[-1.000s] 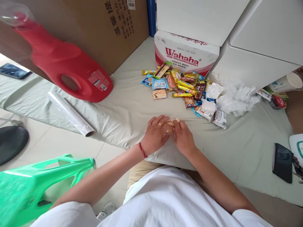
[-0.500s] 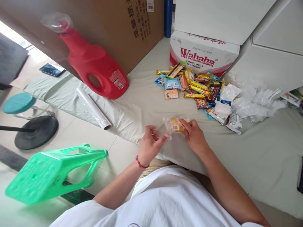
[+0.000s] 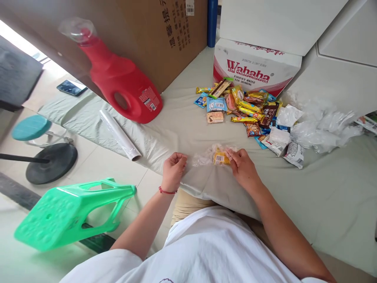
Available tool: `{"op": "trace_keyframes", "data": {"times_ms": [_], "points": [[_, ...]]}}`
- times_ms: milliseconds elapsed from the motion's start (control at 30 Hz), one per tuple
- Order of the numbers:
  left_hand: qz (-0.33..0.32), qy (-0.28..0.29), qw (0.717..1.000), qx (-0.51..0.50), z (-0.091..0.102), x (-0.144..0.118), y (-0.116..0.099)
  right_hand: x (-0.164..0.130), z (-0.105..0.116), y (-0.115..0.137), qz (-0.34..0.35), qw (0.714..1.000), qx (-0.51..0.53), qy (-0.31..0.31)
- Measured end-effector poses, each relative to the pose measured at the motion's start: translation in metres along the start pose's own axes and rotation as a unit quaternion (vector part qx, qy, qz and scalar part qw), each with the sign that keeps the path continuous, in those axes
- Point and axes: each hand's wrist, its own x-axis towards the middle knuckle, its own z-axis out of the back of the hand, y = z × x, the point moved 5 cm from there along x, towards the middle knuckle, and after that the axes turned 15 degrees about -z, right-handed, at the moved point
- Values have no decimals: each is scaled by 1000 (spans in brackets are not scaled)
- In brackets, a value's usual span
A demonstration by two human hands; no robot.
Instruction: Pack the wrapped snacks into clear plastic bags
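Snack packet [image 3: 220, 157] lies crosswise, stretched between left hand [image 3: 173, 169] and right hand [image 3: 243, 169].

The person wears a plain white short-sleeved shirt [image 3: 206, 251]. The fabric is smooth, with soft folds across the chest, and fills the lower middle of the view. The left sleeve [image 3: 100, 267] ends above the elbow in a rounded hem; both forearms are bare. A small dark mark shows on the shirt front at the bottom edge of the view; its form cannot be read. Beige trousers [image 3: 188, 204] show as a narrow band just above the shirt. The left hand [image 3: 173, 171] carries a thin red cord bracelet [image 3: 166, 192] at the wrist. The right hand [image 3: 243, 169] and its wrist are bare.
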Motion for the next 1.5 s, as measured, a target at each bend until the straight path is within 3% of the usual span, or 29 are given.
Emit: {"op": "trace_keyframes", "data": {"times_ms": [133,300,400,467,600,733,833,967,1067,1133,1233,1333,1433,1500], "points": [[-13,111,992,60,-25,3,-5,0,-1,-1,6,1000,-4,-3],[-53,199,968,145,-65,18,-16,0,-1,0,2,1000,-24,13],[-73,256,956,120,-69,29,-18,-1,-1,1,2,1000,-24,18],[-63,246,961,106,-57,38,-15,-2,-1,1,2,1000,-18,18],[-2,174,982,75,-19,54,-4,-1,-1,1,-9,1000,-3,20],[-12,117,989,95,2,49,-7,0,-2,2,-10,1000,-5,29],[-108,129,969,178,-10,29,-28,0,-1,3,-14,999,-17,28],[-262,119,904,317,-41,1,-58,-1,0,5,-15,999,-27,21],[-285,151,867,379,-55,-3,-59,-2,0,7,-17,999,-36,19],[-278,162,861,395,-53,3,-54,-3,-2,7,-20,999,-44,20],[-206,154,908,330,-34,21,-37,-5,-4,7,-16,998,-55,19],[-50,143,977,152,-12,40,-10,-7,-4,8,2,998,-57,30],[49,93,993,44,8,48,7,-8,-4,8,12,997,-56,48],[19,40,998,35,21,46,4,-7,-4,8,8,997,-54,51]]}}
